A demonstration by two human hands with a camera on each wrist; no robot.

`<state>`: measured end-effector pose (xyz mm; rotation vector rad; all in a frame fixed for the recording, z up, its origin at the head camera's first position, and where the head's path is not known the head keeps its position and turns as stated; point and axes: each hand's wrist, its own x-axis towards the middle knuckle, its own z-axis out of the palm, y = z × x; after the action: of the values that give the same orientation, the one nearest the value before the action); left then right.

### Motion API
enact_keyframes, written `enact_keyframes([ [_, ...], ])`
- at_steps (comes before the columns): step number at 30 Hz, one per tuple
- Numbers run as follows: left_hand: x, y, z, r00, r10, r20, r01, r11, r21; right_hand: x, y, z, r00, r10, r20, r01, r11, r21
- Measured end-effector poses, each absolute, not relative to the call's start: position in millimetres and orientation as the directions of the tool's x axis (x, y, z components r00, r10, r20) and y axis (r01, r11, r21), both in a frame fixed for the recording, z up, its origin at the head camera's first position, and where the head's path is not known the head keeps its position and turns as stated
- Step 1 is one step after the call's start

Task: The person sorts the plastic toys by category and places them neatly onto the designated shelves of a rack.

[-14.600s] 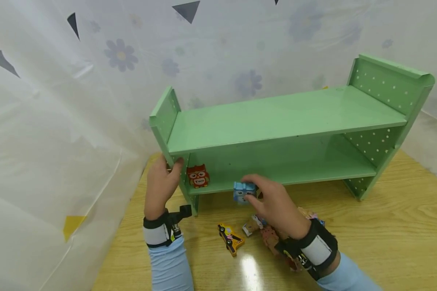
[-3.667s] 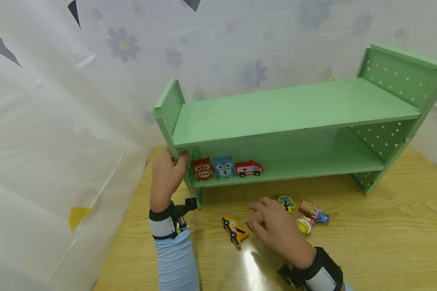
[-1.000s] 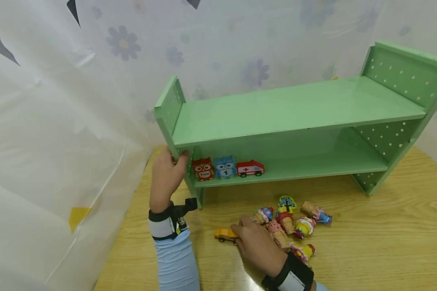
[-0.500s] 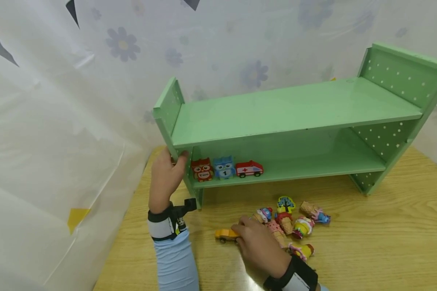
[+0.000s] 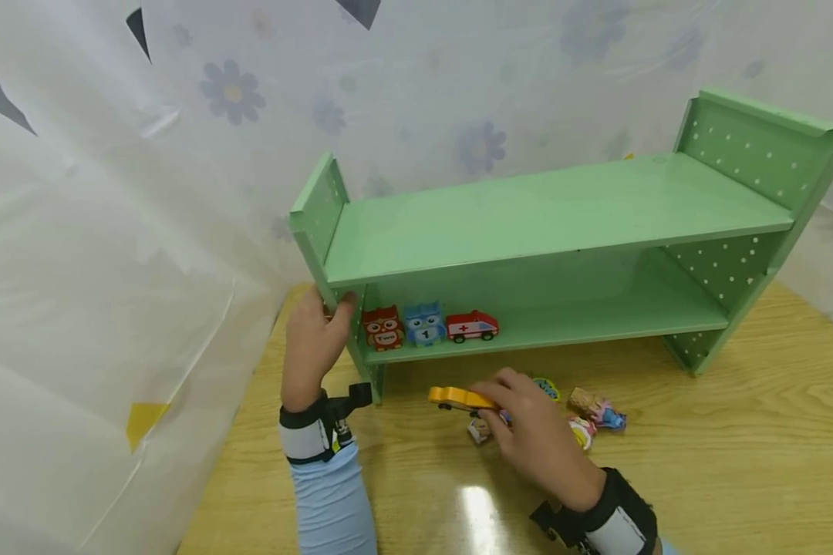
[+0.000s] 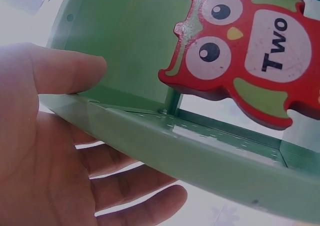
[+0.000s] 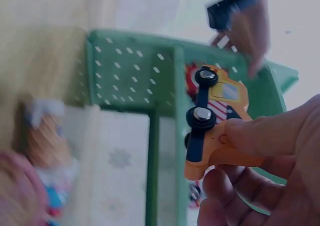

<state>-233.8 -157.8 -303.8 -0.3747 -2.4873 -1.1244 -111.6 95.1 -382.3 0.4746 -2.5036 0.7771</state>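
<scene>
My left hand (image 5: pixel 314 347) grips the left side panel of the green two-tier shelf (image 5: pixel 555 220), thumb on the inner face and fingers outside, as the left wrist view shows. My right hand (image 5: pixel 537 439) pinches an orange toy truck (image 5: pixel 461 398) between thumb and fingers, raised above the table in front of the shelf. In the right wrist view the truck (image 7: pixel 215 121) shows black wheels and a red-striped panel. On the lower tier, from the left, stand a red owl block (image 5: pixel 384 327) marked "Two", a blue owl block (image 5: pixel 426 324) marked "1" and a red toy ambulance (image 5: pixel 473 327).
Under and beyond my right hand lie ice-cream-cone figures (image 5: pixel 600 408) and a tree piece (image 5: pixel 547 388), partly hidden by the hand. The wooden table (image 5: pixel 722 462) extends to the right. A pale flowered sheet (image 5: pixel 416 100) hangs behind the shelf.
Earlier, the blue owl and then the ambulance joined the red owl on the lower tier. In the last half second my right hand lifted the truck off the table toward the shelf. My left hand stays put.
</scene>
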Motion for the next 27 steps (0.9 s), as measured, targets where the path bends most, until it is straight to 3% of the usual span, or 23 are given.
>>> enact_keyframes([
  [12, -234.8, -156.5, -304.9, -0.896, 0.090, 0.435, 0.383, 0.651, 0.655, -134.7, 160.9, -352.4, -0.673, -0.071, 0.736, -0.486, 0.793, -0.368],
  [27, -235.8, -158.1, -304.5, -0.901, 0.074, 0.428, 0.367, 0.657, 0.659, -155.2, 191.3, -338.7, -0.706, -0.080, 0.704, -0.457, 0.810, -0.367],
])
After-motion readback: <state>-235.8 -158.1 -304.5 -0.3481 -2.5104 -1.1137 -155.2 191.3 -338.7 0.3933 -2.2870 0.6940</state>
